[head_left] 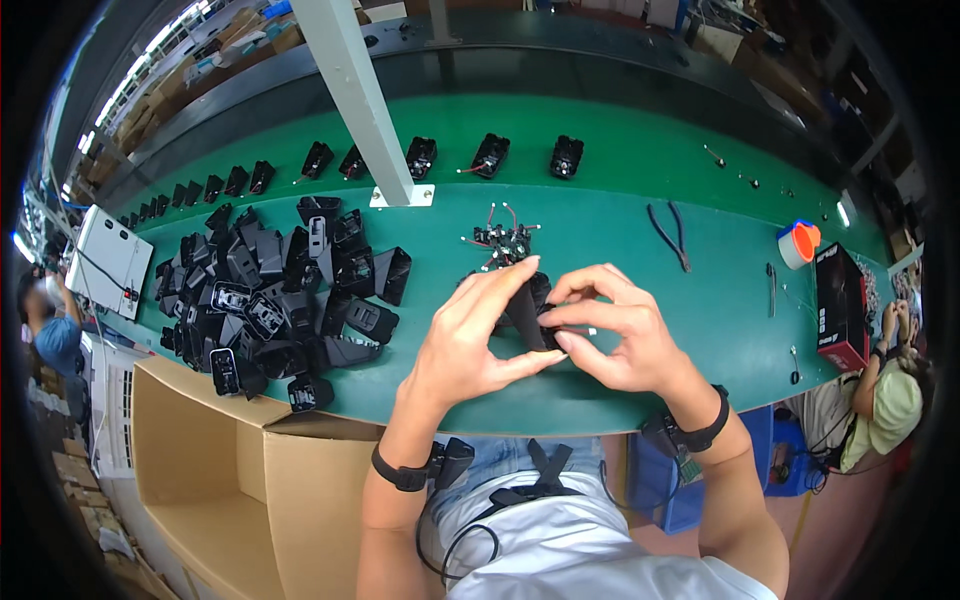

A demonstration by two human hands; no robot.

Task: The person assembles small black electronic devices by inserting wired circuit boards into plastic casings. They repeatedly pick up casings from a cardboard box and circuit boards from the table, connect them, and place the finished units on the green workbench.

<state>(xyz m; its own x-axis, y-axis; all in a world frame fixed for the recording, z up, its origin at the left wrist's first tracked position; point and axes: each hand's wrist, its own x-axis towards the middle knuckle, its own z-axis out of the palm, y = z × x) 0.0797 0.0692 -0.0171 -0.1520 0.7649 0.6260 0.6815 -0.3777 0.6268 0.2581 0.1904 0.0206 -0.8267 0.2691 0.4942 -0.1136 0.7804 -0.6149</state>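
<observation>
Over the near middle of the green table, my left hand (pixel 478 335) is closed round a black plastic housing (pixel 527 315), thumb below and fingers above. My right hand (pixel 622 330) meets the housing's right side, thumb and fingers pinched at its opening; a small pale bit shows by the fingertips, too small to name. Just beyond my hands lies a cluster of small black parts with red wires (pixel 503 240). A large heap of black plastic housings (pixel 265 290) covers the table to the left of my left hand.
Housings with wires (pixel 490 155) stand in a row on the green belt (pixel 640 150) behind a white post (pixel 360 100). Blue-handled pliers (pixel 672 238), an orange-and-white cup (pixel 798 244) and a black-red box (pixel 842 305) are at right. A cardboard box (pixel 205 450) stands front left. Other people sit at both sides.
</observation>
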